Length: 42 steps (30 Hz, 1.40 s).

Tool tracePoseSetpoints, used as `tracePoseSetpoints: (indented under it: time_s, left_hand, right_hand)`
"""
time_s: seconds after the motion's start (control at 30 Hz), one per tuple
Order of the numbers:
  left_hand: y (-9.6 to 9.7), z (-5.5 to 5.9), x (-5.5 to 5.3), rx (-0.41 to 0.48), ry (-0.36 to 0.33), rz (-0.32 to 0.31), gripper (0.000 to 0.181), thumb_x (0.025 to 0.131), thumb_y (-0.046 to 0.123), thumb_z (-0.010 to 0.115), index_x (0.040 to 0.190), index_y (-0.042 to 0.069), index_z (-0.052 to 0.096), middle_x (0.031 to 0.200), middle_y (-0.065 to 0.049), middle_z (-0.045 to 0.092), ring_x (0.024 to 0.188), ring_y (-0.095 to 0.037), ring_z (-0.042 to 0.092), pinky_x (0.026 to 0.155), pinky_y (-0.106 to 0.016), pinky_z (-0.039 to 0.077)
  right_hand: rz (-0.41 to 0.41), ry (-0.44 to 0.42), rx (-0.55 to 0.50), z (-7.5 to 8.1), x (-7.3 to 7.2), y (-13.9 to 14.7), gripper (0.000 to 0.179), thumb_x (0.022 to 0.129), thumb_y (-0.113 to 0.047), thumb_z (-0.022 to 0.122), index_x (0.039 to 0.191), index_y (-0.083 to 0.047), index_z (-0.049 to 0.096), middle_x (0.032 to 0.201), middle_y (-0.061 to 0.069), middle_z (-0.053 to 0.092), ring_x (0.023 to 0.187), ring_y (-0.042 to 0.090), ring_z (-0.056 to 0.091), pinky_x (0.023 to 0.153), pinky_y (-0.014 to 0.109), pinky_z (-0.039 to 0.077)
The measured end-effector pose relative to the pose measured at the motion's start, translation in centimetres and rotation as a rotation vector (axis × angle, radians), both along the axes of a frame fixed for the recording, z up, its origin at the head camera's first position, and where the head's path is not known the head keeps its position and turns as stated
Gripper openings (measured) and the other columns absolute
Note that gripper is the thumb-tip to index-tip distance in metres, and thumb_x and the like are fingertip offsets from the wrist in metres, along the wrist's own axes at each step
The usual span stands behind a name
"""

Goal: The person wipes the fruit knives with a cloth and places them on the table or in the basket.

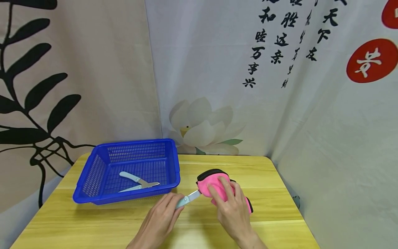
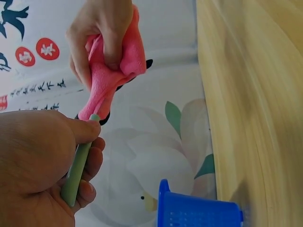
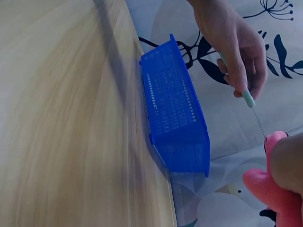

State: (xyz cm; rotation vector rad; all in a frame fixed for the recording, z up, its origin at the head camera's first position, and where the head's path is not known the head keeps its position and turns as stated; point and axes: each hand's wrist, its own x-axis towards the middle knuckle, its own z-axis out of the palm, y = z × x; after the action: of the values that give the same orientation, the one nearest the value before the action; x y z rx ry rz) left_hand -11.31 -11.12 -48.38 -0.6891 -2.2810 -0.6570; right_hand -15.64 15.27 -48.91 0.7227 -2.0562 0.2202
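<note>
My left hand [image 1: 160,216] grips a small knife by its pale green handle [image 2: 78,172]. The bare metal blade [image 1: 194,195] points away to the right, its far end at a fuzzy pink cloth [image 1: 214,185] with black edging. With fingers bent over it, my right hand [image 1: 232,211] holds the bunched cloth. In the left wrist view, the cloth [image 2: 105,80] hangs between thumb and fingers and covers the blade's end. Both hands are above the wooden table, right of a blue basket [image 1: 126,200].
The perforated blue basket stands at the table's back left. Inside it lie crossed metal blades with pale handles [image 1: 129,176]. Behind the wooden table [image 1: 267,193] hangs a printed curtain [image 1: 211,69], with another curtain side along the right.
</note>
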Motion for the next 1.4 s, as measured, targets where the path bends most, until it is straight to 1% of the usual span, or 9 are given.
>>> tracePoseSetpoints:
  time_s: [0.23, 0.33, 0.53, 0.67, 0.83, 0.93, 1.13, 1.23, 1.4]
  left_hand:
    - [-0.3, -0.4, 0.5, 0.148, -0.134, -0.029, 0.036, 0.095, 0.0, 0.087, 0.127, 0.011, 0.075, 0.113, 0.007, 0.073, 0.097, 0.001, 0.064, 0.078, -0.023, 0.064]
    - [-0.3, -0.7, 0.5, 0.234, -0.176, -0.044, 0.035, 0.096, -0.002, 0.086, 0.127, 0.011, 0.075, 0.112, 0.008, 0.074, 0.096, 0.004, 0.062, 0.076, -0.023, 0.064]
    - [-0.2, -0.8, 0.5, 0.395, -0.238, -0.099, 0.03, 0.099, -0.002, 0.082, 0.127, 0.007, 0.074, 0.103, 0.004, 0.077, 0.091, 0.004, 0.066, 0.073, -0.022, 0.061]
    - [-0.2, -0.3, 0.8, 0.564, -0.45, -0.15, 0.025, 0.106, 0.006, 0.077, 0.131, 0.008, 0.073, 0.102, 0.0, 0.078, 0.091, 0.002, 0.069, 0.075, -0.023, 0.062]
    - [-0.4, 0.6, 0.9, 0.767, -0.773, -0.282, 0.026, 0.115, 0.014, 0.065, 0.138, 0.0, 0.066, 0.11, -0.006, 0.076, 0.087, -0.006, 0.072, 0.072, -0.024, 0.063]
    - [-0.6, 0.6, 0.8, 0.809, -0.861, -0.361, 0.031, 0.118, 0.015, 0.059, 0.141, -0.006, 0.061, 0.112, -0.003, 0.075, 0.086, -0.006, 0.07, 0.068, -0.022, 0.059]
    - [-0.5, 0.5, 0.5, 0.831, -0.921, -0.448, 0.034, 0.121, 0.017, 0.053, 0.142, -0.009, 0.059, 0.112, 0.004, 0.076, 0.087, -0.005, 0.069, 0.069, -0.02, 0.058]
    - [-0.3, 0.7, 0.5, 0.833, -0.95, -0.442, 0.034, 0.121, 0.02, 0.054, 0.141, -0.007, 0.06, 0.113, 0.001, 0.075, 0.086, -0.005, 0.068, 0.069, -0.018, 0.056]
    - [0.2, 0.8, 0.6, 0.843, -0.947, -0.525, 0.032, 0.121, 0.017, 0.053, 0.135, -0.011, 0.059, 0.113, 0.0, 0.075, 0.083, -0.003, 0.066, 0.066, -0.017, 0.053]
  right_hand:
    - [0.02, -0.044, -0.114, 0.1, -0.8, 1.3, 0.036, 0.098, -0.008, 0.07, 0.13, -0.015, 0.082, 0.143, 0.024, 0.07, 0.105, 0.039, 0.06, 0.076, 0.048, 0.062]
    - [0.026, -0.055, -0.181, 0.2, -0.9, 1.7, 0.048, 0.088, 0.004, 0.07, 0.13, -0.014, 0.082, 0.144, 0.025, 0.07, 0.104, 0.038, 0.059, 0.073, 0.046, 0.062]
    - [0.062, -0.001, -0.268, 0.1, -1.1, 2.0, 0.056, 0.083, 0.009, 0.064, 0.132, -0.011, 0.082, 0.143, 0.027, 0.07, 0.101, 0.039, 0.06, 0.076, 0.046, 0.058]
    - [0.114, 0.047, -0.308, 0.0, -1.1, 1.8, 0.054, 0.082, 0.008, 0.062, 0.129, -0.009, 0.082, 0.14, 0.03, 0.07, 0.102, 0.04, 0.06, 0.084, 0.041, 0.051]
    - [0.203, 0.133, -0.325, 0.1, -0.9, 1.1, 0.046, 0.085, 0.006, 0.06, 0.123, -0.004, 0.083, 0.131, 0.034, 0.071, 0.102, 0.042, 0.061, 0.089, 0.039, 0.049]
    - [0.248, 0.178, -0.305, 0.4, -0.6, 0.5, 0.037, 0.094, 0.003, 0.059, 0.12, -0.003, 0.084, 0.126, 0.034, 0.072, 0.1, 0.042, 0.061, 0.087, 0.039, 0.051]
    - [0.318, 0.246, -0.225, 1.5, 0.1, -0.9, 0.031, 0.114, -0.009, 0.055, 0.117, -0.004, 0.085, 0.121, 0.033, 0.074, 0.099, 0.042, 0.063, 0.084, 0.04, 0.056]
    - [0.349, 0.276, -0.181, 1.8, 0.4, -1.5, 0.028, 0.114, -0.011, 0.059, 0.116, -0.007, 0.086, 0.12, 0.031, 0.076, 0.099, 0.042, 0.065, 0.082, 0.041, 0.057]
    - [0.348, 0.298, -0.1, 1.6, 0.7, -2.1, 0.025, 0.115, -0.015, 0.061, 0.117, -0.013, 0.085, 0.123, 0.027, 0.077, 0.097, 0.04, 0.064, 0.079, 0.039, 0.057]
